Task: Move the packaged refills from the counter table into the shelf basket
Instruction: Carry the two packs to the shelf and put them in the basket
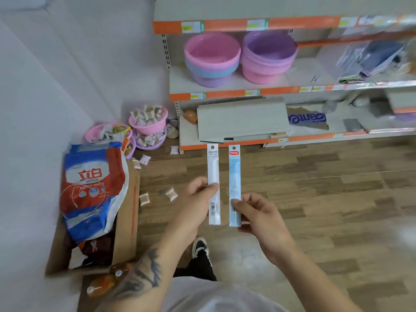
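Observation:
My left hand (198,194) pinches a long white refill pack (213,167) near its lower half and holds it upright over the wooden floor. Beside it, my right hand (254,212) pinches a light blue refill pack (234,176) with a red label at the top, also upright. The two packs stand side by side, a small gap between them. On the shelf ahead sit stacked pink basins (211,57) and purple basins (267,55). I see no counter table in this view.
The orange-edged shelf unit (247,25) fills the upper right, with flat cardboard (240,118) on its bottom level. At left stands an open carton (126,221) with a red-and-blue bag (90,188). Small pink basins of sachets (148,120) sit on the floor.

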A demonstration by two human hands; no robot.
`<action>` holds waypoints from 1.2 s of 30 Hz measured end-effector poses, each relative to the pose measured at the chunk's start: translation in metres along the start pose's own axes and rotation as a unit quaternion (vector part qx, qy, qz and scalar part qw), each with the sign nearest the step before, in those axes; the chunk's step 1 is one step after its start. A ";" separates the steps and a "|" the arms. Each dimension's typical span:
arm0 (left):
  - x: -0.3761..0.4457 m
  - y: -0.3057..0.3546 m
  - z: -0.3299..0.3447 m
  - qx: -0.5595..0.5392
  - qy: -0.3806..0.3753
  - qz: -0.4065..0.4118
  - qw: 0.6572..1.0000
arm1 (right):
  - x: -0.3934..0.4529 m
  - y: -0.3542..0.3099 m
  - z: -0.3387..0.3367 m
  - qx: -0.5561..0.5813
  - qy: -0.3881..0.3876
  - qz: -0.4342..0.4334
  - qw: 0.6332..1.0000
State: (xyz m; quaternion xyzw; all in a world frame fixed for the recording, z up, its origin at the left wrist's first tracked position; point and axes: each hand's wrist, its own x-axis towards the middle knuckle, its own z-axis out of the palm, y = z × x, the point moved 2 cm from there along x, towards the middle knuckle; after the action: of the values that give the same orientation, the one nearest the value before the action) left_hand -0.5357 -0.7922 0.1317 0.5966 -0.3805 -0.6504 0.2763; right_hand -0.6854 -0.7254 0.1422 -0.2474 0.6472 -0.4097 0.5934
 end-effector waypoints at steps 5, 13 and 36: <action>0.060 0.058 0.011 0.008 -0.024 0.018 1.000 | 0.052 -0.044 -0.001 0.004 0.033 -0.025 0.999; 0.144 0.138 0.045 -0.011 -0.027 0.062 0.998 | 0.136 -0.115 -0.022 0.032 0.064 -0.078 0.994; 0.291 0.452 0.158 -0.136 0.023 0.328 0.934 | 0.332 -0.474 -0.084 0.088 -0.202 -0.293 0.930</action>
State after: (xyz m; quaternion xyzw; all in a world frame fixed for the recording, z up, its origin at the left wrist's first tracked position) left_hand -0.7740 -1.2546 0.3393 0.4097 -0.4565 -0.5554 0.5615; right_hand -0.9029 -1.2301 0.3420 -0.4505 0.3737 -0.5619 0.5845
